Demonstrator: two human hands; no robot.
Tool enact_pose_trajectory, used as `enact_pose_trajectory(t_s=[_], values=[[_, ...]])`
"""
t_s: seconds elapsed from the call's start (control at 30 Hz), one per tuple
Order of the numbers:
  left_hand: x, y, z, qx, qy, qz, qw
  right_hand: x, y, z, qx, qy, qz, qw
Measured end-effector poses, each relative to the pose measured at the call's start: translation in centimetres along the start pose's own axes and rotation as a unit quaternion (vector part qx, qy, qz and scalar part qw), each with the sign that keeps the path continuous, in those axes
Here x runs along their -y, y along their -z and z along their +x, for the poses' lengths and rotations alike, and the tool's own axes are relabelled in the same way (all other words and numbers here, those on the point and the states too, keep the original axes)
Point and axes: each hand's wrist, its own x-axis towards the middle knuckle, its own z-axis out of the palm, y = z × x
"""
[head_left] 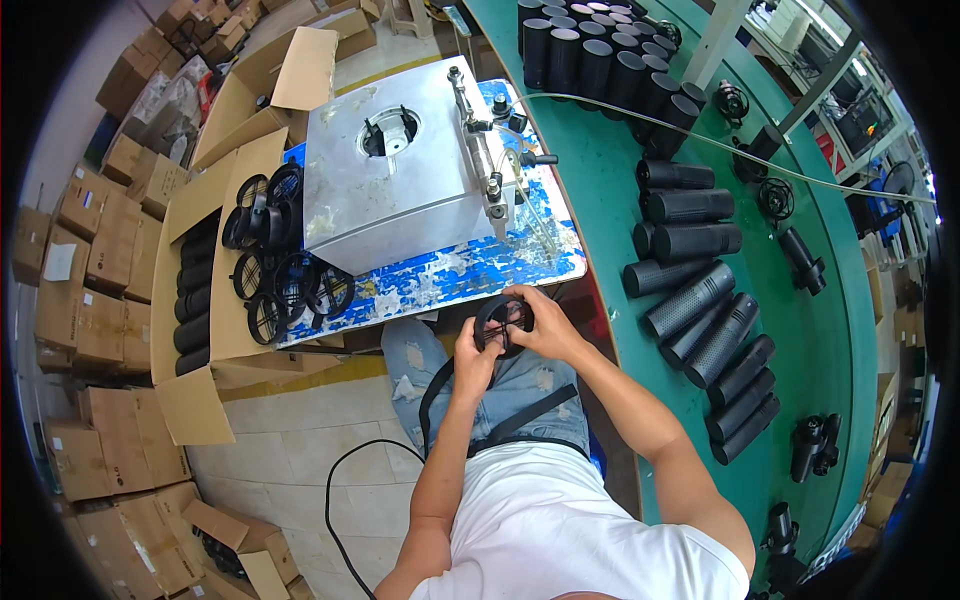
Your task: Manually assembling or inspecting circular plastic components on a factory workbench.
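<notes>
Above my lap, a round black plastic part with an open ring and thin crossing ribs is held between both hands. My left hand grips its lower left edge, thumb over the ribs. My right hand is closed round its right side, fingers over the top rim. Just beyond stands a metal box-shaped machine with a round opening on top, where black pieces sit in a recess. Several similar black ringed parts are piled left of the machine on the worn blue board.
Along the green bench at right lie several black cylinders, with more upright ones at the far end. An open carton of black cylinders stands at left. A thin hose crosses from the machine. Stacked cartons line the left side.
</notes>
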Motion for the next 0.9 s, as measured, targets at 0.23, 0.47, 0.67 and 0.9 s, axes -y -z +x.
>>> enact_pose_trajectory(t_s=[0.23, 0.47, 0.67, 0.9], values=[[0.5, 0.3, 0.0, -0.009, -0.034, 0.027, 0.999, -0.3, 0.2, 0.1, 0.009, 0.006, 0.003, 1.000], [0.3, 0.2, 0.0, -0.052, 0.001, 0.092, 0.994, -2.0, -0.5, -0.2, -0.009, 0.051, 0.000, 0.999], [1.0, 0.7, 0.1, -0.059, -0.005, 0.113, 0.992, -1.8, -0.8, -0.4, 0.001, 0.052, -0.036, 0.998], [0.9, -0.2, 0.1, -0.074, -0.040, 0.146, 0.986, -1.7, -0.6, -0.5, 0.010, 0.025, -0.043, 0.999]])
